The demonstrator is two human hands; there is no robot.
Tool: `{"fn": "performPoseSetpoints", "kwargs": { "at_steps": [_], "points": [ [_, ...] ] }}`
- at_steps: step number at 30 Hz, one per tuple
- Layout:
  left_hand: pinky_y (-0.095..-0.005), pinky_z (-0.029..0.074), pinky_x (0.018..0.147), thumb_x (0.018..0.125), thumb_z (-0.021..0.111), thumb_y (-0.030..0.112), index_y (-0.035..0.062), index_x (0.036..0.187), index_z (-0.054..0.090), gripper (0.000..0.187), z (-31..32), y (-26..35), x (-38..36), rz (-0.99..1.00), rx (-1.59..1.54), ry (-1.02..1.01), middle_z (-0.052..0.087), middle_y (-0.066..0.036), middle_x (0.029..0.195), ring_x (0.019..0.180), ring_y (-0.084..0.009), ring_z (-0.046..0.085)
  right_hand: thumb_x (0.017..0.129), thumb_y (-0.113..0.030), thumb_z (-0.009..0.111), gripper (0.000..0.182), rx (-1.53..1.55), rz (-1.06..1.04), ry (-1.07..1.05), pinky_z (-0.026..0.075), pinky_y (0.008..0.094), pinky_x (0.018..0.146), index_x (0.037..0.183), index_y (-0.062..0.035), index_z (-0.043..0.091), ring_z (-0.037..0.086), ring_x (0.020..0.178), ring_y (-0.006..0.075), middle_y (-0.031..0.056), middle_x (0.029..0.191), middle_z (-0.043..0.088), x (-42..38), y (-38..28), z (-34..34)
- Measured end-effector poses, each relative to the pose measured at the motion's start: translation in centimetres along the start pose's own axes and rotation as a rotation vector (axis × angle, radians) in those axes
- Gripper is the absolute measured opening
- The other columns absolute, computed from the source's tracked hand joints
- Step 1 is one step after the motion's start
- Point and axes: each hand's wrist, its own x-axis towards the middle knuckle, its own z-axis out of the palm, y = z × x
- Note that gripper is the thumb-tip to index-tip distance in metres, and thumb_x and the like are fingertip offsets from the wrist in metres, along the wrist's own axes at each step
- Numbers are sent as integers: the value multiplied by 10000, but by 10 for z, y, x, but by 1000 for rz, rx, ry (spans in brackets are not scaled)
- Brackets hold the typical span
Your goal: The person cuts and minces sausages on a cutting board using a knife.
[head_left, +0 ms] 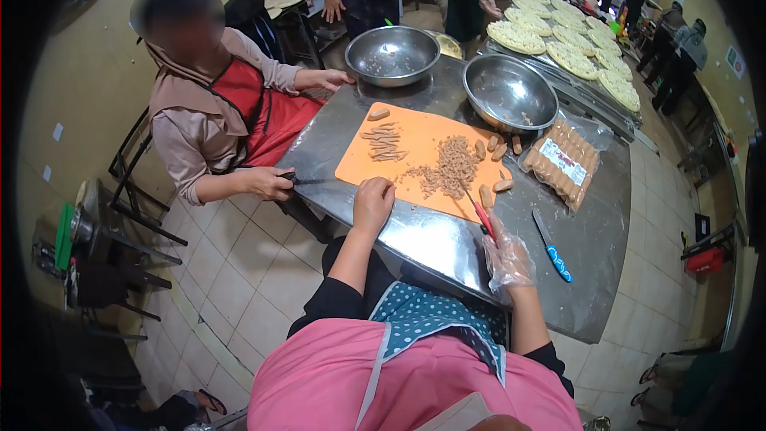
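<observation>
Orange cutting board [359,161] holds chopped sausage [453,166]; the gloved right hand [509,255] grasps 1 red-handled knife [482,215], the left hand [373,204] resting ungripped at its edge.

pink garment [335,359] with pale trim [373,383] and dotty teal panel [423,315] is worn over black sleeves [329,303], plus a clear plastic glove [517,270], right hand [504,249] only

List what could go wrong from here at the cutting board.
- The bare left hand is at the board's near edge; if the red-handled knife in the gloved right hand swings that way, it could nick fingers.
- Chopped bits lie close to that edge and might spill.
- The loose blue-handled knife could get knocked by the right arm.
</observation>
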Motion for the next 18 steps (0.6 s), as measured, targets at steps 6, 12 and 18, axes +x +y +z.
{"fn": "performPoseSetpoints", "kwargs": {
  "at_steps": [6, 12, 18],
  "points": [
    [-361, 461, 652, 721, 651, 96, 24, 739, 617, 81, -5, -1, 3, 8, -7, 8, 613, -107, 719, 692, -280, 576, 871, -273, 511, 504, 2, -29, 125, 461, 463, 717, 1353, -233, 368, 597, 843, 383, 228, 920, 604, -11, -2, -5],
    [-362, 460, 655, 724, 653, 98, 26, 741, 617, 82, -7, 1, 2, 2, 13, -18, 614, -109, 728, 709, -283, 578, 855, -213, 546, 450, 9, -52, 225, 461, 444, 725, 1295, -209, 451, 600, 836, 364, 206, 917, 615, -14, 0, 9],
    [-369, 458, 664, 725, 649, 93, 19, 745, 611, 86, -7, 2, 1, 36, 25, -12, 615, -119, 740, 722, -298, 576, 872, -278, 513, 441, -115, 29, 88, 482, 461, 683, 1306, -251, 436, 607, 801, 357, 193, 871, 596, -12, 2, 12]
  ]
}}
